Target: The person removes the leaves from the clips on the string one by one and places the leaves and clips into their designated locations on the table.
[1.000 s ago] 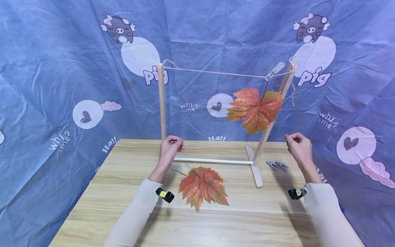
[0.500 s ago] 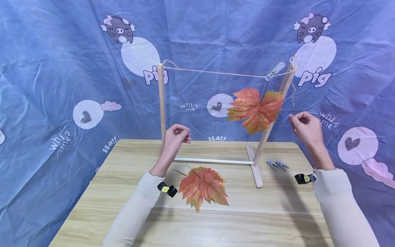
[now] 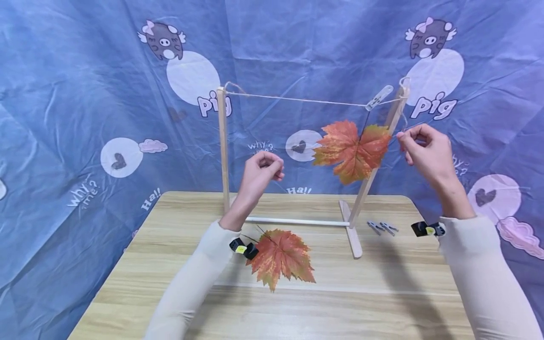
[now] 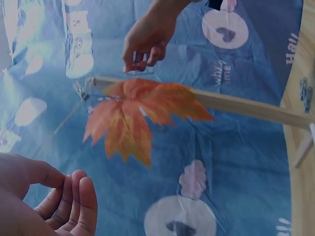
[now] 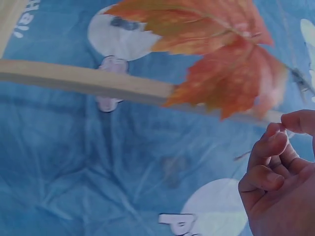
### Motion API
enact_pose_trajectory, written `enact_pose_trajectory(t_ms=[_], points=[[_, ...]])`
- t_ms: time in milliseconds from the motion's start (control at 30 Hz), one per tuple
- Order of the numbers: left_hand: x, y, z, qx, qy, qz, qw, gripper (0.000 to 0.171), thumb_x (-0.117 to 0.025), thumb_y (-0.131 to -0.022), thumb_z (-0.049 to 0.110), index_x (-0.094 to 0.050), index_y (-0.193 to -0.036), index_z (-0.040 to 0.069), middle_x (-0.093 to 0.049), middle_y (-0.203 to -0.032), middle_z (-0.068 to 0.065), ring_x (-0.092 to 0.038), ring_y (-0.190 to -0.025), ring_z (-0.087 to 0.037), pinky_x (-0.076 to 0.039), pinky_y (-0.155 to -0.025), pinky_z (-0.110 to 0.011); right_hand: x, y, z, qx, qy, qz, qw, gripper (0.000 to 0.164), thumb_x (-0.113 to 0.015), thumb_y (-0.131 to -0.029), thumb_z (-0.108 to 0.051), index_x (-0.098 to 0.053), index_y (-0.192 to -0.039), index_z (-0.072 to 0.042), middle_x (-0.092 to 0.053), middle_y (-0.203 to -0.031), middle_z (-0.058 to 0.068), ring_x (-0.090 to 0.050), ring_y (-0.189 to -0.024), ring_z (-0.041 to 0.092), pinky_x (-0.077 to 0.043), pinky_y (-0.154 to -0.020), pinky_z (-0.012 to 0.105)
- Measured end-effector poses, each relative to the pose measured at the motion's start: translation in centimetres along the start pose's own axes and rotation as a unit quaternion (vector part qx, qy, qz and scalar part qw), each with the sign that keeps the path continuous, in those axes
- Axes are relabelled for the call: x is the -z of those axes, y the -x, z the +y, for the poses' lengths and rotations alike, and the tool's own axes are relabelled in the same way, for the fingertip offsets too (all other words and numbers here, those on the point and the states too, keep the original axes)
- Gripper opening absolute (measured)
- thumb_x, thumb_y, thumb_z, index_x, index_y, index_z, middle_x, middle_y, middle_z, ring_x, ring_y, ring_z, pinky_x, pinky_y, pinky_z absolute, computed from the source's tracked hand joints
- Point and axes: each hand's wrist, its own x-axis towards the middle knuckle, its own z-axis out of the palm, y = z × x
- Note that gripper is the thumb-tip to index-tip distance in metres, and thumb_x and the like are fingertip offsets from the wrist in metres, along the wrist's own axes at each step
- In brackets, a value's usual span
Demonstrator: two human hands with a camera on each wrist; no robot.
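An orange-red maple leaf (image 3: 354, 151) hangs by its stem from a white clothespin (image 3: 379, 97) on the string (image 3: 297, 99) of a wooden frame. My right hand (image 3: 429, 153) hovers just right of this leaf, beside the right post; its fingers are loosely curled, thumb against the fingertips, with nothing between them. In the left wrist view my left hand (image 4: 54, 196) has its thumb near the bent fingers and also holds nothing. It is in the air left of the hanging leaf and apart from it. A second maple leaf (image 3: 280, 259) lies on the table below, partly behind the left wrist camera.
The frame's left post (image 3: 224, 141) and right post (image 3: 367, 189) stand on the wooden table (image 3: 318, 307), joined low down by a white rod (image 3: 297, 221). Grey clothespins (image 3: 382, 228) lie right of the frame's foot. A blue printed cloth (image 3: 272, 47) hangs behind.
Both hands have risen from near table level. The left has also moved right, and the right has come up beside the hanging leaf. Leaves and clothespins have stayed in place.
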Motion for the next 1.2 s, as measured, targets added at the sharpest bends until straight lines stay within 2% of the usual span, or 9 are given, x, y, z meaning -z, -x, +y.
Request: enact_pose_trajectory(t_ms=[100,200,300,433,567,767,967,1200], points=[[-1.0,-0.6,0.8,-0.011,-0.007,-0.010,0.9999,0.007,-0.067,-0.100,0.000,-0.067,-0.104,-0.006,-0.071,-0.088,-0.014,-0.070,-0.069,-0.012,-0.066,-0.069,-0.026,0.1,-0.5,-1.3,0.019,-0.020,0.001,1.000,0.015,-0.072,-0.102,-0.024,-0.067,-0.090,-0.016,-0.065,-0.065,-0.016,-0.051,-0.044,0.002,-0.036,-0.045,0.019],[-1.9,-1.2,1.6,-0.027,-0.012,-0.020,0.9994,0.007,-0.069,-0.100,0.000,-0.067,-0.103,-0.006,-0.071,-0.090,-0.023,-0.070,-0.068,-0.014,-0.066,-0.069,-0.026,0.1,-0.9,-2.6,0.033,-0.033,-0.003,0.999,0.014,-0.072,-0.102,-0.021,-0.068,-0.090,-0.015,-0.066,-0.067,-0.016,-0.052,-0.043,0.002,-0.037,-0.044,0.017],[-2.9,-1.7,2.3,-0.037,-0.022,-0.028,0.9987,0.007,-0.069,-0.101,0.001,-0.067,-0.102,-0.005,-0.071,-0.092,-0.025,-0.069,-0.067,-0.012,-0.066,-0.067,-0.025,0.1,-1.4,-3.7,0.044,-0.038,-0.008,0.998,0.014,-0.072,-0.102,-0.019,-0.068,-0.090,-0.014,-0.066,-0.070,-0.016,-0.052,-0.043,0.002,-0.037,-0.044,0.017],[-4.0,-2.4,2.9,-0.042,-0.035,-0.035,0.9979,0.007,-0.070,-0.100,0.003,-0.068,-0.101,-0.004,-0.071,-0.086,-0.015,-0.069,-0.066,-0.010,-0.066,-0.066,-0.025,0.3,-1.9,-4.9,0.053,-0.040,-0.008,0.998,0.014,-0.073,-0.102,-0.019,-0.067,-0.090,-0.014,-0.066,-0.072,-0.014,-0.052,-0.042,0.003,-0.035,-0.042,0.018],[-5.0,-3.0,3.5,-0.050,-0.057,-0.045,0.9961,0.006,-0.071,-0.100,0.004,-0.068,-0.101,-0.001,-0.072,-0.086,-0.016,-0.069,-0.068,-0.012,-0.067,-0.069,-0.029,0.5,-2.6,-6.2,0.057,-0.041,-0.008,0.997,0.014,-0.074,-0.101,-0.020,-0.068,-0.089,-0.015,-0.067,-0.074,-0.015,-0.052,-0.042,0.002,-0.033,-0.040,0.019],[-6.7,-4.0,4.5,-0.062,-0.084,-0.049,0.9933,0.006,-0.070,-0.101,0.008,-0.070,-0.101,0.003,-0.075,-0.089,-0.013,-0.075,-0.074,-0.024,-0.068,-0.071,-0.031,0.9,-3.9,-8.0,0.046,-0.052,-0.007,0.998,0.012,-0.075,-0.101,-0.021,-0.069,-0.091,-0.016,-0.069,-0.079,-0.013,-0.053,-0.042,0.002,-0.036,-0.041,0.016],[-8.4,-4.8,5.4,-0.068,-0.119,-0.044,0.9895,0.005,-0.069,-0.101,0.010,-0.070,-0.101,0.005,-0.074,-0.084,-0.007,-0.071,-0.069,-0.014,-0.067,-0.071,-0.033,0.9,-5.2,-9.4,0.025,-0.071,-0.008,0.997,0.012,-0.074,-0.101,-0.021,-0.068,-0.093,-0.016,-0.068,-0.084,-0.011,-0.054,-0.041,0.003,-0.039,-0.041,0.015],[-10.4,-5.5,6.5,-0.070,-0.131,-0.052,0.9876,0.006,-0.070,-0.101,0.013,-0.069,-0.100,0.007,-0.074,-0.082,-0.004,-0.071,-0.069,-0.011,-0.064,-0.065,-0.024,1.2,-6.1,-10.6,0.008,-0.055,-0.041,0.998,0.010,-0.073,-0.101,-0.024,-0.067,-0.099,-0.017,-0.062,-0.090,-0.007,-0.057,-0.044,0.003,-0.040,-0.040,0.016]])
